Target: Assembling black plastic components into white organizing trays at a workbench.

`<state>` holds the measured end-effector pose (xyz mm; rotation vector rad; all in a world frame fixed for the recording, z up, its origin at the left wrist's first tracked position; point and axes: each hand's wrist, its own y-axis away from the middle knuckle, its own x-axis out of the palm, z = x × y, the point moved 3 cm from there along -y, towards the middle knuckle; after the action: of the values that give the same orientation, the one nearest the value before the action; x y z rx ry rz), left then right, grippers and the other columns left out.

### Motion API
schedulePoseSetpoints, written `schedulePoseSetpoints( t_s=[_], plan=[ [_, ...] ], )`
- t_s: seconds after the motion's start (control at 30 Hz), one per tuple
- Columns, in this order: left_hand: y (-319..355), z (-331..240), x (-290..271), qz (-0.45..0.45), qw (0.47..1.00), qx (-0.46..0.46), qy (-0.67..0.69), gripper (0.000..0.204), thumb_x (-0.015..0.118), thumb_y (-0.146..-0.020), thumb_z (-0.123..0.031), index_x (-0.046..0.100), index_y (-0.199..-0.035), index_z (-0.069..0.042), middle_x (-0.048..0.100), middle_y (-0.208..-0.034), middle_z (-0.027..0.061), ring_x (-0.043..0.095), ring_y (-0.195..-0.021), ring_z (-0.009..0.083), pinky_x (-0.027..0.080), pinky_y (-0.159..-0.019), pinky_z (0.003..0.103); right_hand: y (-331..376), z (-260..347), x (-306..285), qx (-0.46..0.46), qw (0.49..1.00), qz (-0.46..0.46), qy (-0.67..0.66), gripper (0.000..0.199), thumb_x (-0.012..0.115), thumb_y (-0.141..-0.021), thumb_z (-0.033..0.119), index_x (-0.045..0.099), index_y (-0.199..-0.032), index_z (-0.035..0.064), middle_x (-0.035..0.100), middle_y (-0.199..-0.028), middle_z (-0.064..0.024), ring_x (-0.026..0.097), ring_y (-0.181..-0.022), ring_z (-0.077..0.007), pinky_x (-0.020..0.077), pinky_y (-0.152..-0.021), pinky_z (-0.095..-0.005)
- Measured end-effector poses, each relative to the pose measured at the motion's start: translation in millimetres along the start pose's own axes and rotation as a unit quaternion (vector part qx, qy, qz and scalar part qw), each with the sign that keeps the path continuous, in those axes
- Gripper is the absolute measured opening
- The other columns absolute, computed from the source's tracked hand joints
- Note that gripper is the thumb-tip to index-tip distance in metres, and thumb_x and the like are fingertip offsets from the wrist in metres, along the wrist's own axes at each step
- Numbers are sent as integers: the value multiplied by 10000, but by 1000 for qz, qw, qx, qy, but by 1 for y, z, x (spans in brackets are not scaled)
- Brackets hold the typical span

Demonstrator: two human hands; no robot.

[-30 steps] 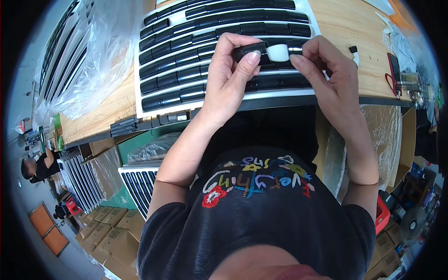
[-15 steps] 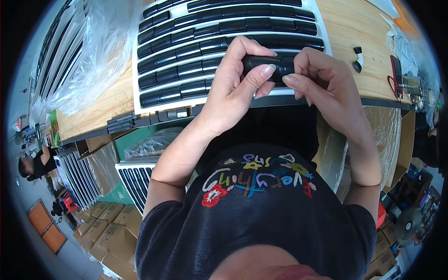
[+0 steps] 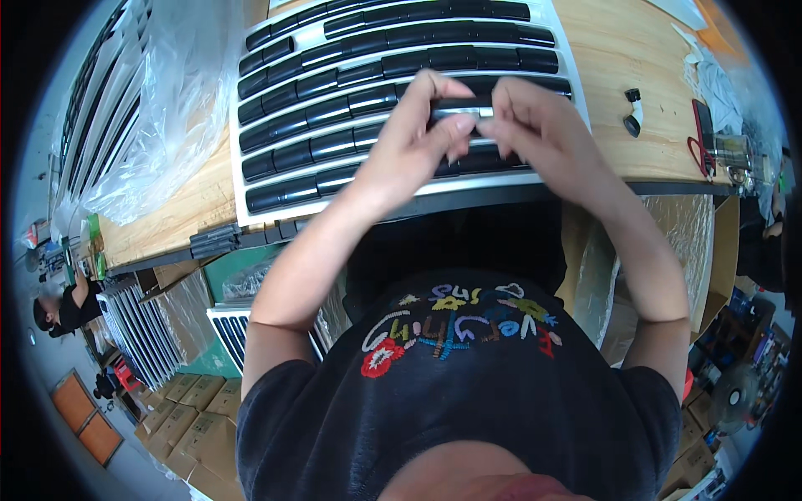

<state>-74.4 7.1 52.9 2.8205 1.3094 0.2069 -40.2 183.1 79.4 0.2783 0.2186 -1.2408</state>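
Over a white tray (image 3: 309, 35) I hold a short, glossy black cylinder (image 3: 459, 106) between both hands. My left hand (image 3: 405, 150) grips its left part, thumb in front and fingers curled behind. At the other end, the bent fingers and thumb of my right hand (image 3: 547, 134) close on it, slightly blurred. A bright band shows on the cylinder close to the right fingertips. Rows of similar black cylinders (image 3: 288, 195) fill the tray below, and my hands hide part of the nearer rows.
Clear plastic sheeting (image 3: 180, 108) covers stacked trays at left. Black strips (image 3: 215, 240) sit along the table's front edge. A small black-and-white part (image 3: 633, 113) and a red-handled tool (image 3: 698, 154) lie at right. Cartons (image 3: 196, 434) stand lower left; another person (image 3: 63, 313) is far left.
My hands have come closer together, the right one moving left along the cylinder. The cylinder looks turned, with a bright band now showing. The view has shifted slightly.
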Motion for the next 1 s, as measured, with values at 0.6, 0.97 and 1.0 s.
schedulePoseSetpoints(
  t_s=[0.6,0.97,1.0],
  plan=[
    [-71,-5,-238,-39,690,81,-719,74,579,-928,-151,561,-997,-130,512,-1101,97,486,-1107,322,393,-889,475,-101,-152,-168,-52,914,-211,342,242,536,-966,219,645,-993,5,613,-987,-212,602,-939,-374,492,-839,-423],
    [-37,-24,-171,-147,941,168,-256,128,481,-1053,-155,489,-971,-58,570,-957,74,600,-719,132,481,-707,265,94,-120,-210,116,881,-293,353,234,678,-910,252,626,-980,36,622,-824,-50,566,-706,-160,457,-668,-304],
    [-33,-25,-131,-166,953,153,-204,94,505,-1041,-146,497,-998,-62,575,-957,73,588,-699,137,487,-651,261,102,-129,-204,114,905,-260,318,228,719,-870,216,618,-956,31,626,-812,-85,590,-732,-189,476,-700,-321]
  ],
)
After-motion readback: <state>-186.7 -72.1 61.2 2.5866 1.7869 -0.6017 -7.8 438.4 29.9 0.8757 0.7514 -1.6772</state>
